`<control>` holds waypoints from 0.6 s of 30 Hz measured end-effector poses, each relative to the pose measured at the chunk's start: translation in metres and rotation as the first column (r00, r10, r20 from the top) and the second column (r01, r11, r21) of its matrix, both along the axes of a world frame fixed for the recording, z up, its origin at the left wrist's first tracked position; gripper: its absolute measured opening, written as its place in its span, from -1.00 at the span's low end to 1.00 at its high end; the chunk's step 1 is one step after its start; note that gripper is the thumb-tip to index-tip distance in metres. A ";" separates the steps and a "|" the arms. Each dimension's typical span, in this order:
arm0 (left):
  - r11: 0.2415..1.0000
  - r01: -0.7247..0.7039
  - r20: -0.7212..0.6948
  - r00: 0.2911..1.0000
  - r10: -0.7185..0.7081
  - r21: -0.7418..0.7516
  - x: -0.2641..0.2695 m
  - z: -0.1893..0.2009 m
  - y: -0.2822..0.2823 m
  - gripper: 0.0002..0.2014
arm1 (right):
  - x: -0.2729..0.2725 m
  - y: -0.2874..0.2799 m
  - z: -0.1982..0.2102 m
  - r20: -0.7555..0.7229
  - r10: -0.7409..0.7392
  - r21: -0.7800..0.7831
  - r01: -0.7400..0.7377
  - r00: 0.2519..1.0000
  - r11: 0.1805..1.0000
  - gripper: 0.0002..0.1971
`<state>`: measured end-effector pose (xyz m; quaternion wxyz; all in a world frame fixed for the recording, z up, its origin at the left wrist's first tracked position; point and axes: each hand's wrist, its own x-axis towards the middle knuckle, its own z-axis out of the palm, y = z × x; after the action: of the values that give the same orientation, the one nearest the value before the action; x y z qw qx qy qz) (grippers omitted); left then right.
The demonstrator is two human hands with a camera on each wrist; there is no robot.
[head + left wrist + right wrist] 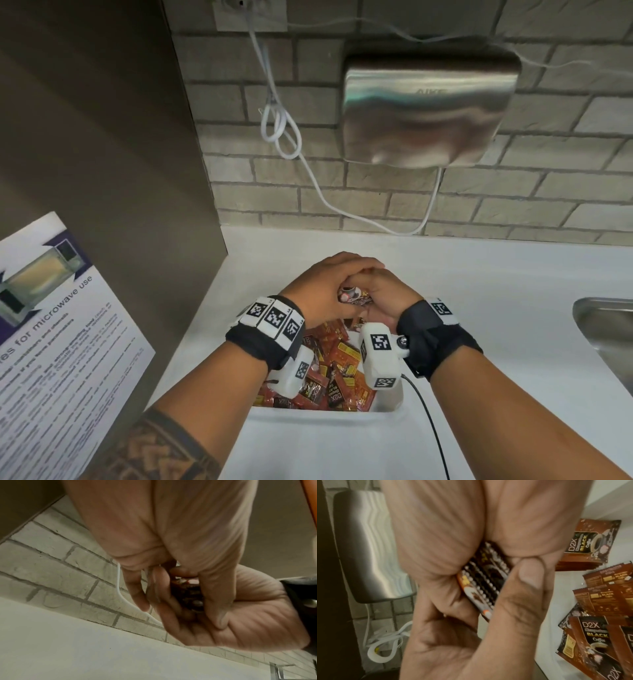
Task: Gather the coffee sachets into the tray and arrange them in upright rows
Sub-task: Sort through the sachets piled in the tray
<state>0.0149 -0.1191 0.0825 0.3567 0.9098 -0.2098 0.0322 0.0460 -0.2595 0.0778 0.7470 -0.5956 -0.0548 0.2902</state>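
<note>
A small stack of coffee sachets [354, 295] is clasped between the left hand [320, 291] and the right hand [383, 298], fingers of both curled round it above the far end of the white tray [390, 399]. The stack's edges are turned toward the right wrist camera; its long axis cannot be told. Loose D2X black coffee sachets [337, 370] lie jumbled flat in the tray below. The tray is carried by a white bench [479, 308] against a brick wall [513, 192], where a steel hand dryer [428, 109] is mounted.

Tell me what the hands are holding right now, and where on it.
A small stack of coffee sachets, clasped between the left hand and right hand by its flat faces, edges showing, above the tray.
</note>
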 end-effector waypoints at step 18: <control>0.462 -0.471 -0.603 0.774 -0.191 -0.751 0.016 -0.001 -0.005 -0.05 | -0.003 -0.036 0.009 0.147 -0.005 -0.141 0.026 0.989 0.990 -0.72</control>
<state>0.0305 -0.1238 0.0814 0.8124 0.5664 0.0466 -0.1305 0.0427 -0.2958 0.0867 0.6988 -0.6675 -0.0842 0.2431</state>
